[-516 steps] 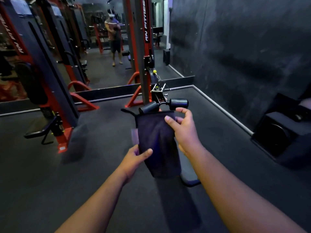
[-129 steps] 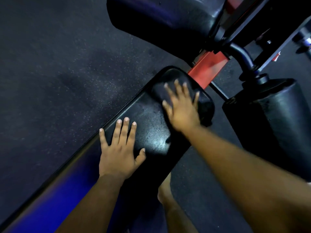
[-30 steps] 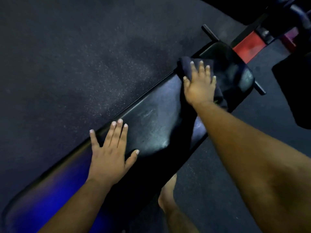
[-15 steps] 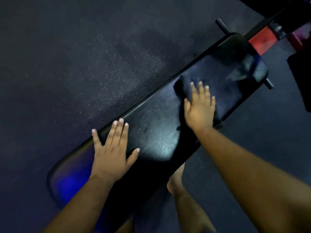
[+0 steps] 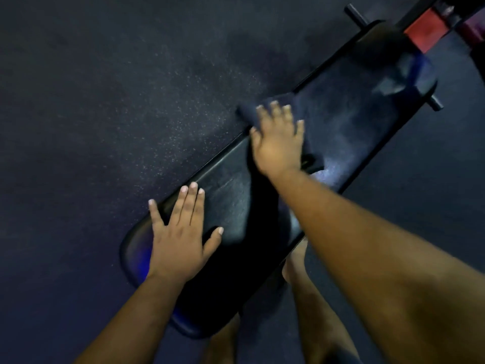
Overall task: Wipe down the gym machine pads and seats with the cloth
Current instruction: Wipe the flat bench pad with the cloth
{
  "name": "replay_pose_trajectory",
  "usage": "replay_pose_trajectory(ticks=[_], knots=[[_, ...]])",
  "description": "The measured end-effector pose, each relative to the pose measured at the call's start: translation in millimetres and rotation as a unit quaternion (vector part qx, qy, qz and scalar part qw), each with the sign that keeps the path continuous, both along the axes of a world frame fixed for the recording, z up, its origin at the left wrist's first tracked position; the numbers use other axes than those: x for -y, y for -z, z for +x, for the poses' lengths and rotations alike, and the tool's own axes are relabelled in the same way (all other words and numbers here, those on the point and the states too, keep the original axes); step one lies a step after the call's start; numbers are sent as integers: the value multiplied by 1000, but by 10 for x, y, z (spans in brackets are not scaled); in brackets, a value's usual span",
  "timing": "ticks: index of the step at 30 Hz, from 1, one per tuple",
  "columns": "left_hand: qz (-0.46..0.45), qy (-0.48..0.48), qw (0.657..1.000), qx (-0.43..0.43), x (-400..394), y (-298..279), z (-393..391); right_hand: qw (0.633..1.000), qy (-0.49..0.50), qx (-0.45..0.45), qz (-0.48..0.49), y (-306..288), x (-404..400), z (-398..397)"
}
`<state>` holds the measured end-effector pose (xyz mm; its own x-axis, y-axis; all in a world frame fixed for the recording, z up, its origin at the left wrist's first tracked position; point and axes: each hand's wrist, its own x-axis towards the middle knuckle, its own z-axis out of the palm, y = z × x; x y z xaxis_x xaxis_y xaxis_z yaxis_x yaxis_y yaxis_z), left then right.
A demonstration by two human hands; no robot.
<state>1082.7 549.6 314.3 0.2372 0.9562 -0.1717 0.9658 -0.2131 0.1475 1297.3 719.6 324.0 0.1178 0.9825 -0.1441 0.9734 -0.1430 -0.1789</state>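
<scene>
While left hand (image 5: 181, 237) braces the bench pad (image 5: 354, 119) with flat fingers, right hand (image 5: 279, 143) presses the cloth (image 5: 312, 151), fingers spread, for wiping.

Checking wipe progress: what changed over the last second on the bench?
The right hand slid the cloth back along the bench pad, away from the end by the red frame toward the middle and the person. Nothing was picked up or let go. The left hand stayed flat on the near end, and the right stayed pressed on the cloth.
</scene>
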Motion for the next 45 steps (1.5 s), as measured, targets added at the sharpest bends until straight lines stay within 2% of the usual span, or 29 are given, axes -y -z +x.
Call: replay_pose_trajectory(ticks=[2, 4, 6, 7, 8, 10, 12, 13, 17, 20, 21, 23, 25, 26, 31, 33, 37, 41, 45], knots=[[-14, -31, 999, 11, 60, -55, -46, 990, -138, -9, -14, -37, 637, -456], [-30, -45, 999, 3, 172, -94, -144, 967, -253, -11, -39, -82, 1104, -586], [-49, -46, 998, -17, 334, -95, -283, 941, -336, 8, -41, -62, 930, -310], [-55, -44, 997, -22, 430, -88, -370, 938, -343, 35, -40, -28, 741, -160], [-54, -41, 998, -21, 504, -75, -427, 950, -305, 52, -44, -19, 538, -25], [-50, -37, 998, -15, 578, -40, -492, 986, -152, 45, -58, -20, 306, 31], [-44, -44, 998, -9, 591, -28, -497, 997, -57, 21, -44, -7, 510, -299], [-38, -52, 998, -5, 585, -22, -487, 997, -60, 10, -37, -4, 741, -525], [-44, -101, 993, 40, 719, -63, -550, 971, -227, -23, -70, -118, 1697, -956], [-65, -98, 993, 32, 903, -87, -678, 928, -368, 12, -51, -114, 1479, -622], [-65, -91, 993, 28, 957, -82, -716, 926, -373, 43, -40, -98, 1262, -509], [-70, -85, 994, 22, 1022, -74, -778, 960, -270, 54, -59, -75, 899, -480], [-77, -88, 993, 33, 1068, -79, -810, 985, -154, 34, -67, -52, 918, -767], [-79, -93, 991, 45, 1084, -89, -820, 988, -143, 24, -59, -32, 1041, -976], [-92, -160, 970, 158, 1241, -257, -831, 970, -236, -19, -59, -78, 1739, -1486], [-91, -187, 963, 171, 1331, -313, -838, 956, -286, -30, -58, -96, 1958, -1499], [-89, -201, 963, 154, 1510, -344, -812, 914, -401, -46, -44, -106, 2487, -1326], [-75, -179, 973, 128, 1685, -349, -524, 885, -464, -17, -12, -30, 2868, -809], [-69, -146, 983, 89, 1778, -335, -415, 851, -526, -12, 6, 29, 2784, -540]])
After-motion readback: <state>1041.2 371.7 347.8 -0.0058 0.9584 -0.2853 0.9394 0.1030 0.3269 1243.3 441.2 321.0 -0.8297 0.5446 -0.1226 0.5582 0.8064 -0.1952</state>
